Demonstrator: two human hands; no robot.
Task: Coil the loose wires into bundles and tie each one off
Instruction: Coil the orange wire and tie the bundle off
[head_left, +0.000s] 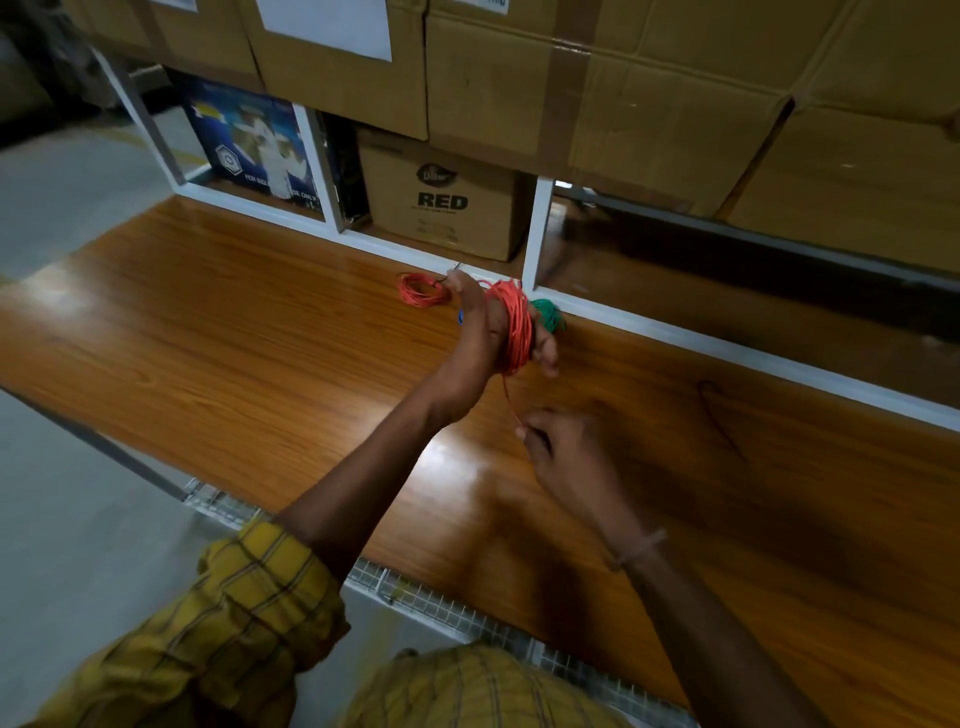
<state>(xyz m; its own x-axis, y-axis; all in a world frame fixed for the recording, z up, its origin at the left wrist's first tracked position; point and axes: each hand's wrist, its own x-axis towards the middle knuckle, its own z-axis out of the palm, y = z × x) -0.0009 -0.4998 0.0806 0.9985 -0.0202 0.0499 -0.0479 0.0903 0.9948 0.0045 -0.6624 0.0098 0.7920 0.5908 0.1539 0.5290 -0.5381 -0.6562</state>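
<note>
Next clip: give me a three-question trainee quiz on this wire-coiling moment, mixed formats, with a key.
1. True or false: the orange wire is wound around the left hand.
2. What does the right hand pinch? A) a green bundle B) the orange wire's free end C) a box flap
3. Fill in: the finished orange coil lies on the ____.

Key: 1 true; 2 B; 3 wooden tabletop.

green wire bundle (548, 317) half hidden behind left hand (498, 332), cardboard boxes (675, 104) cut off at top edge
</note>
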